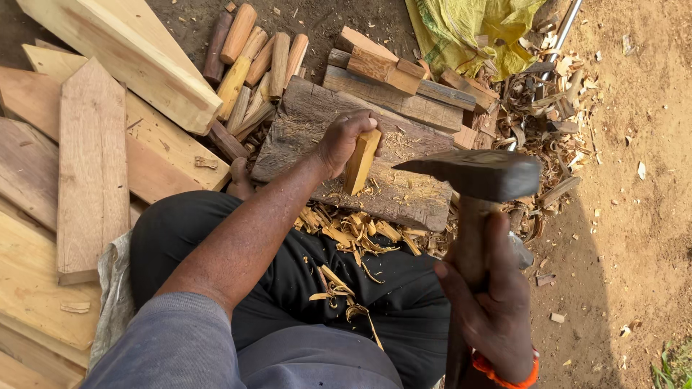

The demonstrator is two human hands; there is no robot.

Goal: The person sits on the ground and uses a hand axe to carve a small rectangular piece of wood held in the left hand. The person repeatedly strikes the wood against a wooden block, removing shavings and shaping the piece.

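Your left hand (pixel 346 140) is clamping its fingers around a pale, squared block of yellowish wood (pixel 360 162), standing it nearly upright on the weathered grey chopping slab (pixel 303 122) just ahead of your knees. Your right hand (pixel 494 302) is wrapping tight around the brown wooden handle of a dark iron adze-like tool (pixel 479 173) — its flat head is hanging at three o'clock from the block, apart from it. At one o'clock from the block, a crumpled yellow woven sack (pixel 468 29) is lying on the dirt. Rounded, smooth-barked pegs (pixel 252 61) are piling at eleven o'clock beside long pale planks (pixel 94 166) at nine. Curled yellow shavings (pixel 353 234) are resting on your black trousers (pixel 187 230) — at six o'clock from the block.
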